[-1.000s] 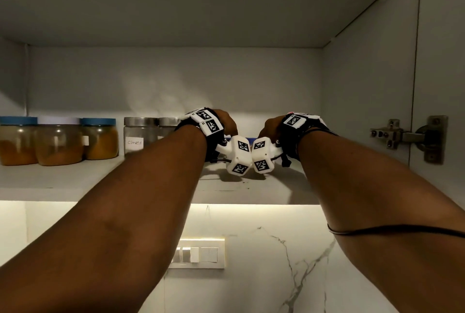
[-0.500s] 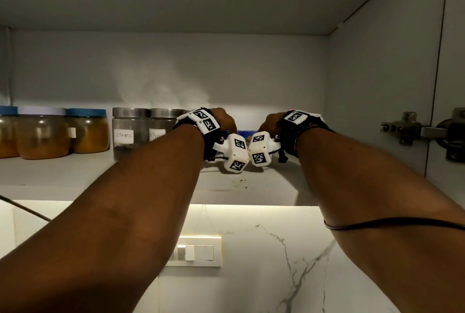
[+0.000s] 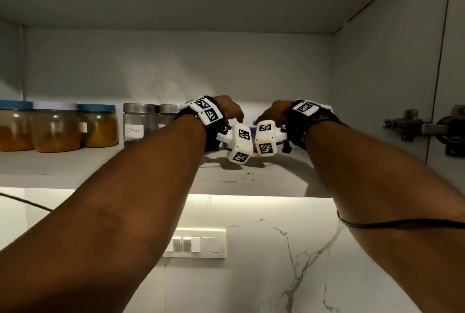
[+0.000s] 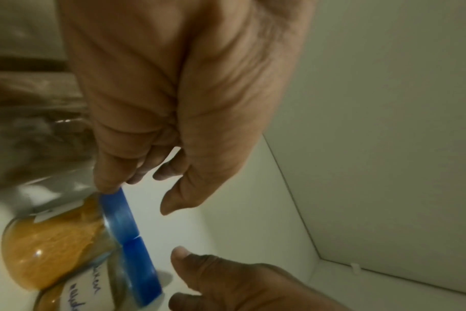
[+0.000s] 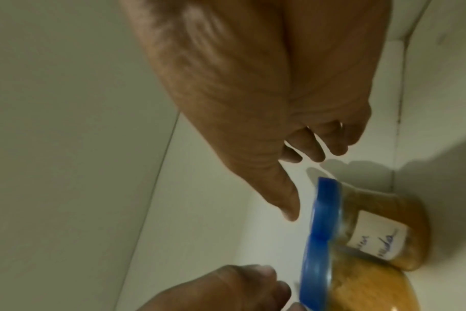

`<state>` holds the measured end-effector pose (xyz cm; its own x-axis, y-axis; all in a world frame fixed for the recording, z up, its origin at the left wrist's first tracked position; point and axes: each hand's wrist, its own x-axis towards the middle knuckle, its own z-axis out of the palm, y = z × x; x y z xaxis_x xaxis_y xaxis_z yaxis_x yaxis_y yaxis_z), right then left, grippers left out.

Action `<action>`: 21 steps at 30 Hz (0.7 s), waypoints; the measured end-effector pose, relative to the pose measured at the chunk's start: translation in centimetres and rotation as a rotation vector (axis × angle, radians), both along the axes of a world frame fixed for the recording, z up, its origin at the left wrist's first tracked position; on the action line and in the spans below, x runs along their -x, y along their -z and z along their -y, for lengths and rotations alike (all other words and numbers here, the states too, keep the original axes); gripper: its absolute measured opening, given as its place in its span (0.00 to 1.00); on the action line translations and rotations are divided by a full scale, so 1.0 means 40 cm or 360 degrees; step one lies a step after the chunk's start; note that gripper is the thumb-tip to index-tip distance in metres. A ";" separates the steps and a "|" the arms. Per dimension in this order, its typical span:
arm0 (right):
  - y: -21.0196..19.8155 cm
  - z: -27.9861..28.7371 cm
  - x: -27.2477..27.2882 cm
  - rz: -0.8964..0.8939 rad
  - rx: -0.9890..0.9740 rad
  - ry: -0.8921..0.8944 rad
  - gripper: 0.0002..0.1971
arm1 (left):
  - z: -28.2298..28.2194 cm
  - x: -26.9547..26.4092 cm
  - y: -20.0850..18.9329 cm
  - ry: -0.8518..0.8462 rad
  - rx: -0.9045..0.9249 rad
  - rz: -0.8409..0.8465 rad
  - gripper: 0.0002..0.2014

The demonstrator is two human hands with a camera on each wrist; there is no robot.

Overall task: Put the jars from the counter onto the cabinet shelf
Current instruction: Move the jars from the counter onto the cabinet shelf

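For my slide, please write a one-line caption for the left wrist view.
Left hand open above two blue-lidded jars of orange powder standing side by side on the shelf, one fingertip at a lid's edge.

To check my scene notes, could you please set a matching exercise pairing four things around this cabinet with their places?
1. cloves jar
2. switch plate
3. hinge
4. white-lidded jar

A. below the shelf
B. between two blue-lidded jars
C. just left of the left hand
D. at the cabinet's right side

Pairs: 1-C; 2-A; 3-D; 4-B.
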<state>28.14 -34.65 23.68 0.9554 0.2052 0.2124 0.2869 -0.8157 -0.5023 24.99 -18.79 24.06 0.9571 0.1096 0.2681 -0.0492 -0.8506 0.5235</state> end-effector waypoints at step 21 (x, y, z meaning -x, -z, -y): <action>0.189 0.088 0.575 0.0499 -0.0879 -0.0916 0.14 | -0.035 0.608 0.197 0.0638 0.0824 0.0614 0.12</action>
